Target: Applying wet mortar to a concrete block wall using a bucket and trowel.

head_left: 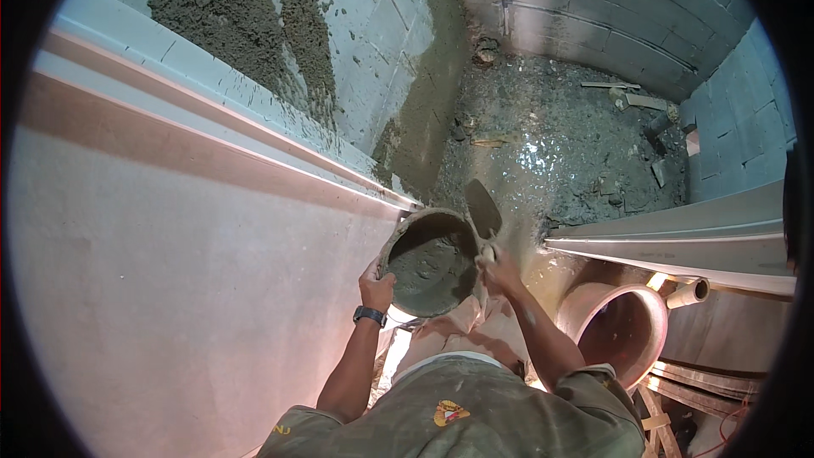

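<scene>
A round bucket [426,276] with grey wet mortar inside is held in front of my body, low in the middle of the view. My left hand [377,288] grips its left rim, with the thumb over the edge. My right hand [496,267] is closed on the handle of a trowel [483,208] at the bucket's right side; whether it also touches the rim I cannot tell. The trowel's mortar-coated blade points away from me, beside the far right of the bucket. Rough wet mortar [229,17] covers part of the pale block wall [369,38] beyond the door frame.
A smooth wall [186,254] runs along my left. White frame edges [661,250] flank the opening. Ahead lies a wet, debris-strewn floor [543,153] between block walls [610,0]. At lower right are a round tub [577,314], a pipe [682,295] and stacked boards [704,382].
</scene>
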Tool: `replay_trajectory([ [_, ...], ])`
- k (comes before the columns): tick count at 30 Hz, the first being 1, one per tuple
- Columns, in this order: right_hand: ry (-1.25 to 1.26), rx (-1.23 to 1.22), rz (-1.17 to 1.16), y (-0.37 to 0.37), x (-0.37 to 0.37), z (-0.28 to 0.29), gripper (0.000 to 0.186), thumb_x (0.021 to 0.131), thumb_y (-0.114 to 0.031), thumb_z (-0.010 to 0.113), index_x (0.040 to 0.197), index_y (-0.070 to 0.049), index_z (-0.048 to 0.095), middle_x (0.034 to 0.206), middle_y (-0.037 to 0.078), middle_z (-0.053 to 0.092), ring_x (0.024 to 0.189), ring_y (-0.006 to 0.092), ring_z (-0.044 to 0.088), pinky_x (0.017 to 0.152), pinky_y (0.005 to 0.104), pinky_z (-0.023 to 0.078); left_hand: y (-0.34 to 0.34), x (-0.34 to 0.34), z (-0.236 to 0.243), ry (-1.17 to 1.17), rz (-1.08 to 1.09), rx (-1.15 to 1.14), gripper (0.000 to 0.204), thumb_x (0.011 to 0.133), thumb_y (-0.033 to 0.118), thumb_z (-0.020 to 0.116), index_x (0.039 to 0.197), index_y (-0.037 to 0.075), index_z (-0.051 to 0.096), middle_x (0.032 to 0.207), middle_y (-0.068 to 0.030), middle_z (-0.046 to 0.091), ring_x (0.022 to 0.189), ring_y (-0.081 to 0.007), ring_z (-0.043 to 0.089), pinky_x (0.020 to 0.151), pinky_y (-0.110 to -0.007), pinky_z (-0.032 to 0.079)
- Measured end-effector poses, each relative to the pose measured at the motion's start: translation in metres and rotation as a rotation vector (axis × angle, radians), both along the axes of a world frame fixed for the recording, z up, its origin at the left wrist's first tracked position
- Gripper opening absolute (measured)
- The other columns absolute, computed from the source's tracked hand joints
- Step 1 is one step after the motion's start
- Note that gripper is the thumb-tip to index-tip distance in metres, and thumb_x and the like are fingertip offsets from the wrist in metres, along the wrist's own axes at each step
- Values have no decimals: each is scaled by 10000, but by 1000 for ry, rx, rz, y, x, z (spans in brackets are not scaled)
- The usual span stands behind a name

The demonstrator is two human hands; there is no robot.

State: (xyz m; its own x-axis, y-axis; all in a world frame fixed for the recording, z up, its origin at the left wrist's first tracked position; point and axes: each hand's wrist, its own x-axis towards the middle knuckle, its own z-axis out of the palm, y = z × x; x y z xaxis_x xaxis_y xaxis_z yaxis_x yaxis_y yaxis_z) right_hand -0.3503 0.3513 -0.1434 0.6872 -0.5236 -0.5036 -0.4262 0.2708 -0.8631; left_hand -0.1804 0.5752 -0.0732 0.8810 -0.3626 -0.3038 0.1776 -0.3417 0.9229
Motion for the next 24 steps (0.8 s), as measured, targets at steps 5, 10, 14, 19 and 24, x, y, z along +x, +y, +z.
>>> replay_trajectory([
  [5, 53, 129, 279, -30, 107, -5, 158, 801, -172, 627, 764, -22, 592, 605, 82, 576, 508, 204, 579, 466, 361, 451, 11, -9, -5, 47, 27, 95, 536, 713, -84, 497, 1241, -46, 579, 1035, -55, 662, 853, -107, 614, 747, -235, 496],
  [10, 16, -192, 767, -48, 191, 6, 162, 767, -138, 641, 692, 5, 625, 617, 92, 600, 506, 205, 574, 470, 363, 461, 37, -22, -18, 55, 59, 144, 552, 716, -73, 505, 1263, -36, 574, 994, -57, 672, 821, -107, 618, 716, -244, 504],
  [14, 136, 49, 675, -51, 209, 33, 147, 740, -107, 666, 650, 2, 624, 623, 104, 610, 520, 208, 591, 455, 367, 459, 69, -29, -33, 86, 99, 393, 573, 716, -63, 502, 1277, 18, 586, 946, -36, 667, 741, -96, 596, 658, -246, 494],
  [19, 164, 141, 696, -67, 198, 77, 188, 794, -211, 682, 762, -48, 595, 653, 47, 579, 530, 166, 574, 443, 319, 438, 90, -33, -55, -87, 146, 228, 570, 720, -57, 507, 1277, 35, 587, 915, -32, 662, 698, -92, 580, 631, -244, 479],
  [24, 62, 342, 658, -77, 185, 93, 173, 840, -220, 666, 811, -62, 602, 687, 33, 570, 531, 139, 557, 458, 304, 447, 81, -33, -46, -48, 164, 259, 565, 706, -39, 530, 1265, 22, 583, 1057, -82, 641, 906, -155, 585, 807, -281, 460],
])
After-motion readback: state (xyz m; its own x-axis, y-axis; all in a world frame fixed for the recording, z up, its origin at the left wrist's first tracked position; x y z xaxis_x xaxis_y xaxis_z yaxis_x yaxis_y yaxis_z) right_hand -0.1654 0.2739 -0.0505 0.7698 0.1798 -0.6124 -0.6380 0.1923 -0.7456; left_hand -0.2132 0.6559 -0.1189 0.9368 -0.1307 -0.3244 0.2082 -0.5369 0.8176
